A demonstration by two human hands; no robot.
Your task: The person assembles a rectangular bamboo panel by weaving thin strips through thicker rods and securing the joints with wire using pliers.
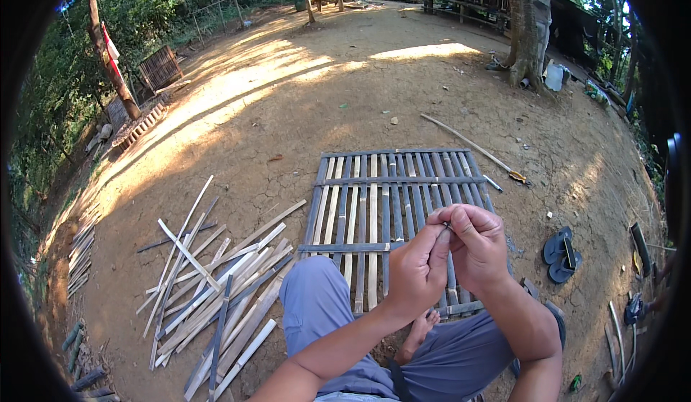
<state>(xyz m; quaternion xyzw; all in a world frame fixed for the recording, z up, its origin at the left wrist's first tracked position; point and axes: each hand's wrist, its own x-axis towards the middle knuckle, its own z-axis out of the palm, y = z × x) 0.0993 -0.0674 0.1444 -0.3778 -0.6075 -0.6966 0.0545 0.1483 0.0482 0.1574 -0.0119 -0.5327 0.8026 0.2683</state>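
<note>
My left hand point(419, 264) and my right hand point(478, 252) meet in front of me, above the near right part of a slatted bamboo panel point(403, 180). Both are closed, with thumbs and fingertips pinched together around a small, thin dark piece point(447, 225). It is too small to name, and the fingers cover most of it. The panel lies on the ground with pale and dark slats running away from me and darker crosspieces across them. My forearms and hands hide part of its near right side.
Loose bamboo strips point(237, 279) lie piled to the left of my knee. Beyond the panel's right side are a long stick point(468, 141) and orange-handled pliers point(517, 177). Dark flip-flops point(560, 255) sit at right. A tree trunk point(524, 35) rises at the far right.
</note>
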